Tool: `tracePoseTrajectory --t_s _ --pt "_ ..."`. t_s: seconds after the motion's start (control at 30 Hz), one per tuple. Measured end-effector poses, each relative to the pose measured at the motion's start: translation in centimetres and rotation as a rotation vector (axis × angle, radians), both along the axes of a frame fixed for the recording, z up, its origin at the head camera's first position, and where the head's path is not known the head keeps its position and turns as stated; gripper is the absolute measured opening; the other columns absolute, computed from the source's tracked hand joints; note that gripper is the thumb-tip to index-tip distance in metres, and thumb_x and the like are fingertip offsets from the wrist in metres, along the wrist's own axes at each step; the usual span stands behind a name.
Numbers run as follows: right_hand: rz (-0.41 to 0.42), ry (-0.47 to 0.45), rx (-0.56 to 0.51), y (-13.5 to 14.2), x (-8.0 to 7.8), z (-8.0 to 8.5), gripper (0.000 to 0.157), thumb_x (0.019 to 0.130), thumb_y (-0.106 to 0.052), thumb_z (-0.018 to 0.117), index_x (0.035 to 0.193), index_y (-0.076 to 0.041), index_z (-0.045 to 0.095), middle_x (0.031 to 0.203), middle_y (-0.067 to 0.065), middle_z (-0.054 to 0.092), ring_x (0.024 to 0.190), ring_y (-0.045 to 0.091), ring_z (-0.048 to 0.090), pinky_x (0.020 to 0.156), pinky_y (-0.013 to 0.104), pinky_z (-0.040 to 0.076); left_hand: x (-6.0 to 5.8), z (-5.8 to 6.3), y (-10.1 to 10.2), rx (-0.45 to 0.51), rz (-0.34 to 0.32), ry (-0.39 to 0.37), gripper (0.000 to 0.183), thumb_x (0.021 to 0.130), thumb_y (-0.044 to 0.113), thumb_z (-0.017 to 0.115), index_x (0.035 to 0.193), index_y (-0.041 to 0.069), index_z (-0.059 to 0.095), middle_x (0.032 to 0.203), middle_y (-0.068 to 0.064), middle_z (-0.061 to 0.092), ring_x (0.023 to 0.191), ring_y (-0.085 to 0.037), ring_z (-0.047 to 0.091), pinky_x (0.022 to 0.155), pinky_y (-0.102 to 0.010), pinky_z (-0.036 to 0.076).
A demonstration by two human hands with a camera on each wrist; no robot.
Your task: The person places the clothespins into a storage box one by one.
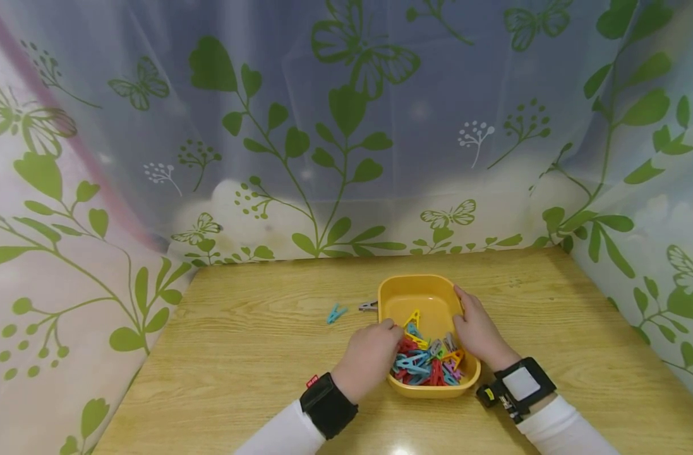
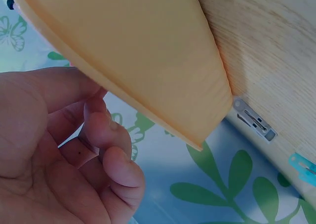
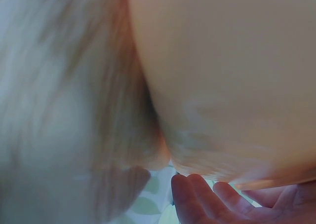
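A yellow plastic basin [image 1: 420,287] sits on the table, its near half full of mixed-colour clothespins [image 1: 420,363]. My right hand [image 1: 482,332] grips the basin's right rim, thumb on the rim and fingers against the outer wall, as the right wrist view [image 3: 222,199] also shows. At the left rim, my left hand [image 1: 369,354] reaches over with bent fingers, tips down beside the clothespins. From the left wrist, thumb and forefinger meet right at the rim of the basin [image 2: 143,61]; their tips are partly hidden, and I cannot tell what they hold.
Left of the basin lie a blue clothespin [image 1: 336,313] and a grey clothespin [image 1: 368,306], the grey one close to the basin wall. The wood-grain table [image 1: 255,328] ends at a leaf-and-butterfly curtain [image 1: 301,158] behind, with more curtain at both sides.
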State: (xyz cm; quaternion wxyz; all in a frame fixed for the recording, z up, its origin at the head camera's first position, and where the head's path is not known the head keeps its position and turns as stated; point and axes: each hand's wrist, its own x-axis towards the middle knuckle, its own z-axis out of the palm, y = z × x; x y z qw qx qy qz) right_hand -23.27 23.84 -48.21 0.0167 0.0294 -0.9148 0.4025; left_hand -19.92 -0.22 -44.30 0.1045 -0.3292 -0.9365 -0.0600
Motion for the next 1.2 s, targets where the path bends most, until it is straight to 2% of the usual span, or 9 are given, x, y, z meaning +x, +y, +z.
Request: tracePoseTrajectory --t_s 0.13,0.3,0.47,0.73,0.93,1.2 --pt "0.000 -0.005 0.002 0.0 0.0 0.0 0.061 0.104 -0.004 0.035 0.160 0.009 0.015 0.158 0.039 0.025 0.145 0.056 0.032 0.115 0.066 0.029 -0.5 0.1 -0.5 0.052 0.006 -0.013 0.007 0.099 0.021 0.071 0.098 0.015 0.073 0.085 0.004 0.062 0.068 -0.007 0.055 0.058 -0.020 0.045" --pt "0.003 -0.008 -0.003 -0.1 0.0 0.0 0.061 0.105 -0.004 0.035 0.160 0.009 0.014 0.158 0.039 0.024 0.144 0.056 0.032 0.115 0.065 0.030 -1.6 0.3 -1.5 0.123 0.033 -0.052 0.012 0.100 0.022 0.069 0.093 0.013 0.069 0.085 0.002 0.059 0.069 -0.007 0.050 0.061 -0.020 0.043" --pt "0.004 -0.021 -0.009 -0.1 0.0 0.1 0.061 0.105 -0.004 0.035 0.161 0.009 0.014 0.158 0.038 0.023 0.145 0.056 0.031 0.116 0.065 0.029 -3.0 0.0 -3.0 0.207 0.080 -0.039 0.010 0.100 0.020 0.070 0.094 0.012 0.067 0.089 0.000 0.062 0.070 -0.010 0.055 0.062 -0.022 0.045" --pt "0.002 -0.005 0.007 -0.1 0.0 0.0 0.061 0.104 -0.003 0.036 0.160 0.010 0.015 0.157 0.039 0.025 0.144 0.056 0.033 0.115 0.065 0.030 -5.4 -1.5 -4.9 0.302 0.186 -0.021 0.009 0.095 0.012 0.074 0.098 0.006 0.068 0.094 -0.006 0.068 0.072 -0.016 0.062 0.063 -0.028 0.050" --pt "0.001 -0.023 0.001 -0.1 0.1 0.1 0.061 0.105 -0.004 0.036 0.160 0.009 0.014 0.158 0.039 0.024 0.144 0.056 0.033 0.115 0.065 0.030 -6.4 -1.9 -5.7 0.236 0.289 -0.020 0.012 0.093 0.012 0.076 0.099 0.005 0.069 0.093 -0.008 0.068 0.072 -0.020 0.066 0.061 -0.031 0.052" --pt "0.001 -0.029 0.001 -0.2 0.1 0.2 0.061 0.105 -0.004 0.036 0.161 0.008 0.013 0.158 0.038 0.024 0.144 0.056 0.033 0.115 0.065 0.030 -7.4 -2.5 -6.5 0.151 0.367 -0.114 0.018 0.096 0.014 0.074 0.110 0.004 0.070 0.102 -0.011 0.068 0.080 -0.023 0.069 0.066 -0.033 0.057"
